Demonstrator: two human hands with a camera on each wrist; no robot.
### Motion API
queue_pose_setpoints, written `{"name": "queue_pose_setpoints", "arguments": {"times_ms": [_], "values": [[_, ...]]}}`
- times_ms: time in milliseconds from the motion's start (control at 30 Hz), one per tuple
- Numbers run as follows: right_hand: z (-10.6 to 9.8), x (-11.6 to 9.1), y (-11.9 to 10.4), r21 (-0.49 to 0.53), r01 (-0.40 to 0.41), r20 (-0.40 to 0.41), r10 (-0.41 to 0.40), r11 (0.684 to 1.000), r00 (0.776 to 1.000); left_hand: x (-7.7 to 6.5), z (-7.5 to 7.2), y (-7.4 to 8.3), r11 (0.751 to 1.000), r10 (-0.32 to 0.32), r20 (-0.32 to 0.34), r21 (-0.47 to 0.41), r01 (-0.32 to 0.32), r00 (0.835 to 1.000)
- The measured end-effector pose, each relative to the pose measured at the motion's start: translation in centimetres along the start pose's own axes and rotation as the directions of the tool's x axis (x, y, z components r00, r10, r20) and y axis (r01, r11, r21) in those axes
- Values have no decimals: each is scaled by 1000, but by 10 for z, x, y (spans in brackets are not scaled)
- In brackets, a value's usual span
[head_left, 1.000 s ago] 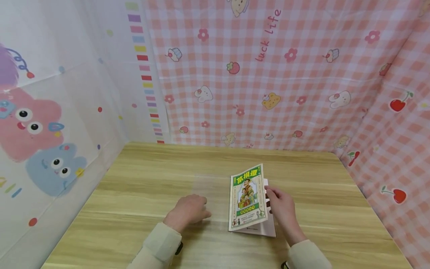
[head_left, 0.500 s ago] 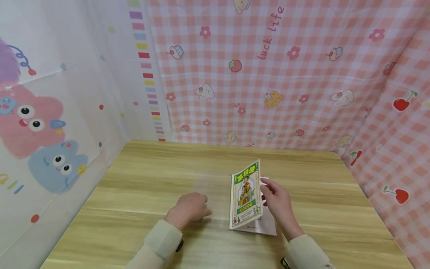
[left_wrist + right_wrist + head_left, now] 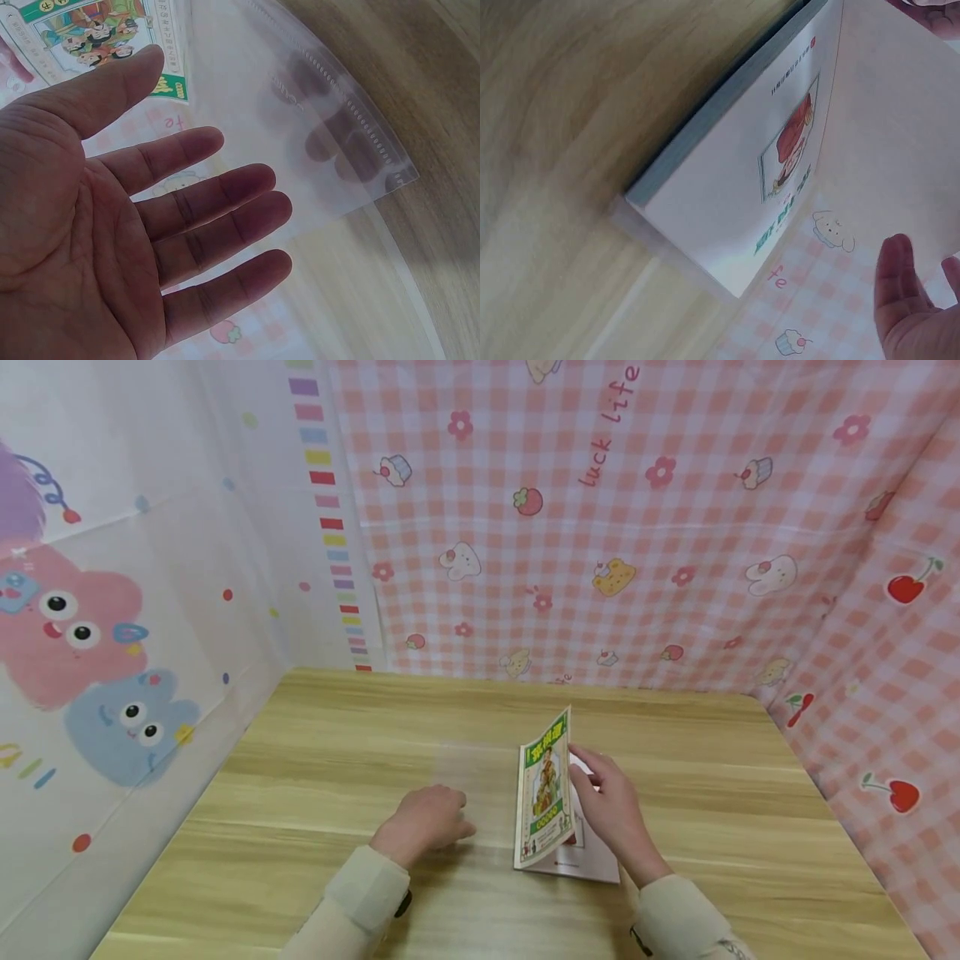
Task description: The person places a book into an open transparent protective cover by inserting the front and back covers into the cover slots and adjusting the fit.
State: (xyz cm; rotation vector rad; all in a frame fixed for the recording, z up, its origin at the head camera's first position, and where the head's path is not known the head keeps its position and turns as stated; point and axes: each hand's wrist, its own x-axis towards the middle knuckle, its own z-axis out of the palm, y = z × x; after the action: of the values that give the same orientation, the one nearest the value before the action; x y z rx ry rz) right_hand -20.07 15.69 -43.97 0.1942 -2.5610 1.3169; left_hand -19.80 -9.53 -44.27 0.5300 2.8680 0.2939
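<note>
A book with a green and yellow illustrated cover (image 3: 546, 793) lies on the table, its front cover lifted at an angle. The first page (image 3: 742, 172) shows a red picture and green print. My right hand (image 3: 611, 797) is at the free edge of the cover on its inner side, fingertips (image 3: 897, 251) touching or very near it; no finger shows on the outer face. Left of the book, my left hand (image 3: 427, 822) hovers just over or rests at the table, palm and spread fingers visible in the left wrist view. Beneath it lies a clear plastic sheet (image 3: 247, 97).
The wooden table (image 3: 337, 735) extends around both hands. A pink checked cloth (image 3: 495, 468) hangs behind it, with a white cartoon cloth (image 3: 172, 568) on the left and another checked cloth (image 3: 892, 693) on the right. A clear film edge shows beside the book's corner.
My right hand has moved left, swinging the book's front cover further up and to the left, so more of the page beneath shows. The left hand has stayed nearly still.
</note>
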Motion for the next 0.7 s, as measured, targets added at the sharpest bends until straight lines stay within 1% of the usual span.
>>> {"name": "queue_pose_setpoints", "arguments": {"times_ms": [233, 400, 533, 700], "values": [[0, 3, -2, -110, 14, 3, -13, 994, 1000, 2, 1, 1, 1000, 5, -2, 25, -5, 1000], [2, 3, -1, -217, 33, 43, -25, 976, 999, 3, 2, 2, 999, 3, -13, 39, -3, 1000], [5, 2, 0, -292, 44, 94, -17, 955, 995, 4, 4, 4, 998, 0, -59, 65, 4, 998], [10, 2, 0, -338, 73, 146, -25, 938, 989, 11, 9, 7, 997, -34, -106, 61, 40, 994]]}}
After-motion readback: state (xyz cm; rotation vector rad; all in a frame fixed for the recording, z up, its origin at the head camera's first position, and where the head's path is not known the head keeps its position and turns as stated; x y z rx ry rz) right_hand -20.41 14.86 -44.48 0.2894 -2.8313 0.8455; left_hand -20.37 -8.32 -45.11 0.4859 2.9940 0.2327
